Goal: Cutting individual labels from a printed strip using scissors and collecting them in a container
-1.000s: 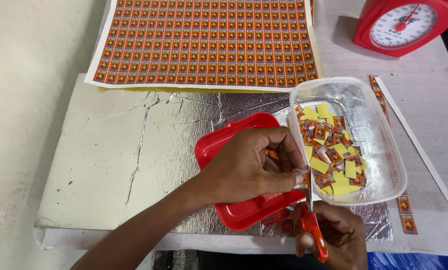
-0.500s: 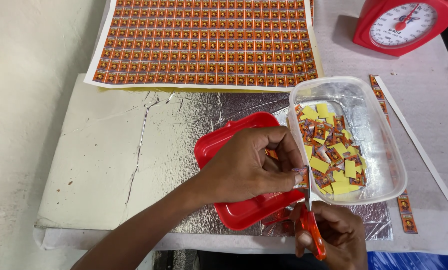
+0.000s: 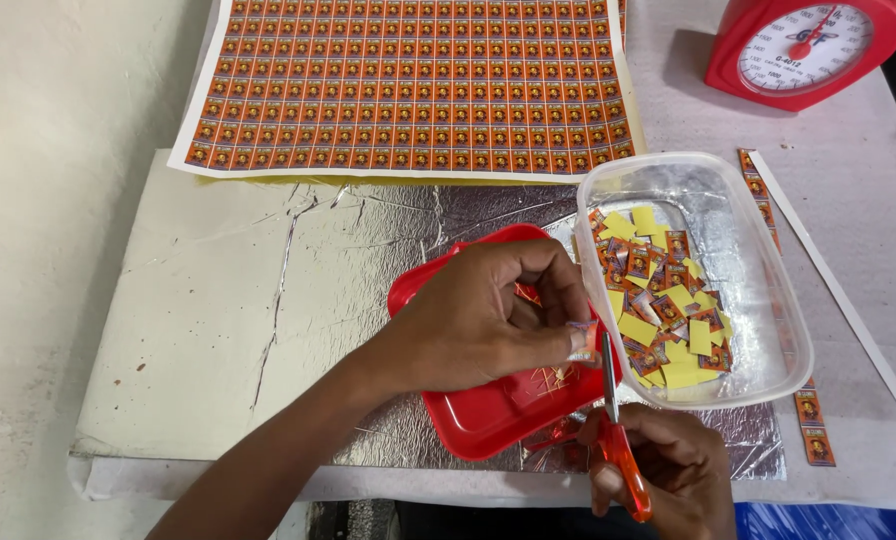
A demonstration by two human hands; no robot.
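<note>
My left hand (image 3: 488, 325) pinches a small label strip (image 3: 580, 340) over the red tray (image 3: 468, 420), so cuttings drop; my right hand (image 3: 663, 470) grips orange-handled scissors (image 3: 616, 440) beside the clear tub (image 3: 758, 290).

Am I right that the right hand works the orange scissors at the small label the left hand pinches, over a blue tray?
Not quite: the tray is red, not blue, as the head view shows. The rest holds: the right hand works the orange scissors at the small label pinched by the left hand.
</note>
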